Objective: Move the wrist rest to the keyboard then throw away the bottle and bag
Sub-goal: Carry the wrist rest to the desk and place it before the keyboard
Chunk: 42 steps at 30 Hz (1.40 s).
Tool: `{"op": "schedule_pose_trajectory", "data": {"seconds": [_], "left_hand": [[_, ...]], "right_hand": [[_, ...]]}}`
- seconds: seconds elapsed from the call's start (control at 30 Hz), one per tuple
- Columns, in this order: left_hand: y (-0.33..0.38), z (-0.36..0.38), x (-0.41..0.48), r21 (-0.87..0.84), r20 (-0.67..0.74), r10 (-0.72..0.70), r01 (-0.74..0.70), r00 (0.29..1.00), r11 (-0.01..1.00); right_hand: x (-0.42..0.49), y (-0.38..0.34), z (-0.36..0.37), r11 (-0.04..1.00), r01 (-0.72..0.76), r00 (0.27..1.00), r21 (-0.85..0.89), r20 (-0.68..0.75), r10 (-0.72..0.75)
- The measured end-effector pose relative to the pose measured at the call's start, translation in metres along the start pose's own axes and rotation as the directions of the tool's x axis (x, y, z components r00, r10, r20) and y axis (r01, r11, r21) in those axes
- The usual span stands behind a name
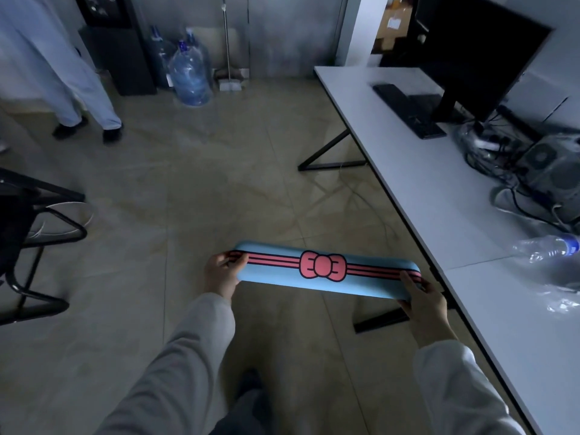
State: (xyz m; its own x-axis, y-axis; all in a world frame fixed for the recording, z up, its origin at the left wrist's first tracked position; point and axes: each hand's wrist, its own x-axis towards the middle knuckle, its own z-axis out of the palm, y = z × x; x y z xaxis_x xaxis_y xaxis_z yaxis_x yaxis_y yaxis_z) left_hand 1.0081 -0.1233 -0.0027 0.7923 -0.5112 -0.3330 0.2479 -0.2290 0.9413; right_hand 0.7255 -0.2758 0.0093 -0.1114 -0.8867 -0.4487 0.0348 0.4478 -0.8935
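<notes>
You grip the wrist rest [326, 271] with left hand [221, 273] and right hand [422, 298]; keyboard [408, 109], bottle [547, 248], bag [561, 298] all await.

One wrist rest [326, 271], one keyboard [408, 109], one monitor [477, 54], three water jugs [190, 73].

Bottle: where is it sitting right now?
In the head view the clear plastic bottle lies on its side at the right edge of the frame, on the white desk, beside the crumpled plastic bag and near the tangle of cables.
</notes>
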Motion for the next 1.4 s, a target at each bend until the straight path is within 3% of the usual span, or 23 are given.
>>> {"op": "schedule_pose_trajectory", "data": {"seconds": [0.57,1.17,1.4], "left_hand": [[0.043,0.049,0.191,-0.034,0.026,-0.134,0.135,0.991,0.990],[0.140,0.223,0.394,-0.027,0.051,-0.144,0.145,0.988,0.989],[0.169,0.282,0.478,-0.011,0.143,-0.162,0.165,0.976,0.986]], "right_hand": [[0.104,-0.046,0.134,1.000,-0.025,0.998,0.010,-0.052,0.026],[0.312,-0.169,0.251,0.999,-0.027,0.994,0.018,-0.107,0.029],[0.366,-0.188,0.291,0.994,-0.049,0.982,0.101,-0.174,0.066]]}}
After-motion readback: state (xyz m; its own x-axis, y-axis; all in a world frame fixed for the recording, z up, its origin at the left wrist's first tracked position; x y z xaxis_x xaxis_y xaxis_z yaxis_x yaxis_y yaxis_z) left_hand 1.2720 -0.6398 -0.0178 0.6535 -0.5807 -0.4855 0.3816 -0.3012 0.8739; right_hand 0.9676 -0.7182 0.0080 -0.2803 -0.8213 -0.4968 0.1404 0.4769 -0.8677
